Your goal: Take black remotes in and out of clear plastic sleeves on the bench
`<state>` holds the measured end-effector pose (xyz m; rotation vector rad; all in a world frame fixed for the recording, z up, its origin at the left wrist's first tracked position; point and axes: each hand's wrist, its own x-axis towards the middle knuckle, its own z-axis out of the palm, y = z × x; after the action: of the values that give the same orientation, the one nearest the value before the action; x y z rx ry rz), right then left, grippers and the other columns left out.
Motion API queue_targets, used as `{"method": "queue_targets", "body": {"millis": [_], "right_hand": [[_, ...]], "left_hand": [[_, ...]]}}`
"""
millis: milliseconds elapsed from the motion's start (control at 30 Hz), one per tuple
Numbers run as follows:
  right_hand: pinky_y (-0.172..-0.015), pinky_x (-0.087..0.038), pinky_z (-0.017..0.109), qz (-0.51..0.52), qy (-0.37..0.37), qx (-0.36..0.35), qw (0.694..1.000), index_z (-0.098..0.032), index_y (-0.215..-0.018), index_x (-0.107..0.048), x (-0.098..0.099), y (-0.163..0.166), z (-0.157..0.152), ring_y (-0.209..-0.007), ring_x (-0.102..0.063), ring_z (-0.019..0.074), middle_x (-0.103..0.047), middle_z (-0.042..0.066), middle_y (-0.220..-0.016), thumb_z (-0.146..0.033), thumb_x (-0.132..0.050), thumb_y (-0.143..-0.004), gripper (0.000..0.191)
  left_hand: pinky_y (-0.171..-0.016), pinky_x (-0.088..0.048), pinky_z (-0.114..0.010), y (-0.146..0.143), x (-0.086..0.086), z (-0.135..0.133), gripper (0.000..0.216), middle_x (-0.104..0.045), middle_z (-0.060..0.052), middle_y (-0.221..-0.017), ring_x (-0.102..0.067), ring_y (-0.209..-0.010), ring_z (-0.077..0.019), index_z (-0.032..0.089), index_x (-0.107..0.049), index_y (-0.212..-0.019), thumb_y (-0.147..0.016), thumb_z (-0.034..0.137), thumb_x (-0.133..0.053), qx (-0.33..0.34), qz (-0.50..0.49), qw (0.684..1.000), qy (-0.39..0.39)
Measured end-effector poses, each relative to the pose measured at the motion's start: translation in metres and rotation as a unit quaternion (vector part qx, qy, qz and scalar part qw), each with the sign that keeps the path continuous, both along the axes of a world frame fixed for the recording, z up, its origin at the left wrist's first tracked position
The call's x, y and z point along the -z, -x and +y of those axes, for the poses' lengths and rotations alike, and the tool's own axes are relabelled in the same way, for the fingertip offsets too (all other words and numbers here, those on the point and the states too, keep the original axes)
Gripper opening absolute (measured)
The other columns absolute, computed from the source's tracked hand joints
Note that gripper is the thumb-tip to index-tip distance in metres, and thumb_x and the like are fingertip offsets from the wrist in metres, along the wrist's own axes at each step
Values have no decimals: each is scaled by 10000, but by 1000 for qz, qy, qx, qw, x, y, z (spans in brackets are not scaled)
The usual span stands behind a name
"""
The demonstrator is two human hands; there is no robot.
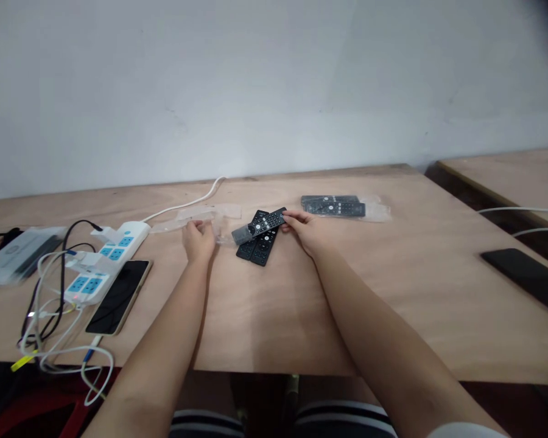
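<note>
My right hand [304, 230] pinches the right end of a black remote control [265, 224], whose left end sits inside a clear plastic sleeve [228, 233]. My left hand [198, 239] is closed on the sleeve's left side. Two more black remotes [259, 244] lie on the wooden table [274, 316] just under the held one. Behind my left hand lie several empty clear sleeves [201, 216]. To the right, bagged remotes [335, 206] rest in a small pile.
A white power strip [107, 255] with tangled cables [55, 328] and a phone [119, 297] sit at the left, beside a flat packet stack [16, 255]. Another dark phone [525, 277] lies at the right. A second table [511, 176] stands beyond a gap.
</note>
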<state>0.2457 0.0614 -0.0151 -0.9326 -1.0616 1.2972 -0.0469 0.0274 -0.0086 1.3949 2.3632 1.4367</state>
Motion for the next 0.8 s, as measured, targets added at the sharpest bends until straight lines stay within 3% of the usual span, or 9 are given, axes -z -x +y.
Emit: {"method": "queue_targets", "body": {"millis": [133,267,333,400,467,533,600,800], "right_hand": [[-716,-611,335,30,0,6,1000,-197,-925,-760,3,-1,4,-673,-686,141,-759,44,-852,-435,-894,-613,414],[-708,-610,324,59,-3,11,998,-201,-920,-746,4,-2,7,-663,-690,135,-758,32,-849,-453,-903,-593,442],[-710,-610,324,70,-6,12,997,-204,-915,-737,3,-2,7,-667,-695,137,-755,26,-844,-456,-903,-591,443],[-722,-611,330,76,-7,13,997,-208,-915,-727,3,-3,7,-677,-700,141,-750,20,-843,-457,-897,-598,438],[-735,-612,336,78,-8,16,997,-211,-921,-718,3,-3,7,-689,-704,144,-747,17,-848,-461,-890,-610,434],[-745,-613,341,79,-11,20,997,-214,-925,-711,3,-4,7,-697,-704,144,-746,18,-859,-465,-885,-617,434],[-758,-615,351,80,-14,20,997,-219,-929,-705,3,-4,7,-706,-705,146,-744,17,-871,-471,-883,-621,436],[-789,-618,371,87,-14,20,996,-231,-908,-687,4,-4,8,-729,-712,156,-742,12,-879,-468,-893,-614,430]], "left_hand": [[-1084,-391,-479,-2,-6,-6,180,-588,-122,-1054,-553,-1155,-311,217,-558,-914,-872,380,-622,-20,12,999,-39],[-1111,-337,-517,-24,-29,-24,155,-574,-135,-1150,-501,-1223,-315,217,-557,-1017,-959,349,-500,-10,71,990,-120],[-1121,-324,-512,-42,-42,-32,211,-552,-145,-1239,-472,-1269,-310,211,-542,-1117,-977,356,-482,35,105,978,-175],[-1075,-381,-469,-59,-49,-32,268,-561,-140,-1238,-505,-1233,-296,205,-531,-1160,-951,373,-538,120,126,965,-198],[-934,-469,-399,-70,-47,-26,281,-600,-111,-1139,-591,-1038,-245,207,-530,-1157,-937,379,-563,212,115,952,-187],[-820,-495,-351,-74,-39,-17,271,-630,-73,-1036,-605,-838,-191,212,-524,-1151,-938,376,-556,254,76,952,-152],[-763,-494,-327,-72,-28,-8,267,-641,-48,-963,-587,-750,-169,214,-534,-1134,-929,382,-563,254,50,958,-124],[-734,-484,-301,-63,-10,3,322,-656,-57,-981,-586,-769,-161,205,-585,-1119,-918,457,-586,240,12,965,-106]]}}
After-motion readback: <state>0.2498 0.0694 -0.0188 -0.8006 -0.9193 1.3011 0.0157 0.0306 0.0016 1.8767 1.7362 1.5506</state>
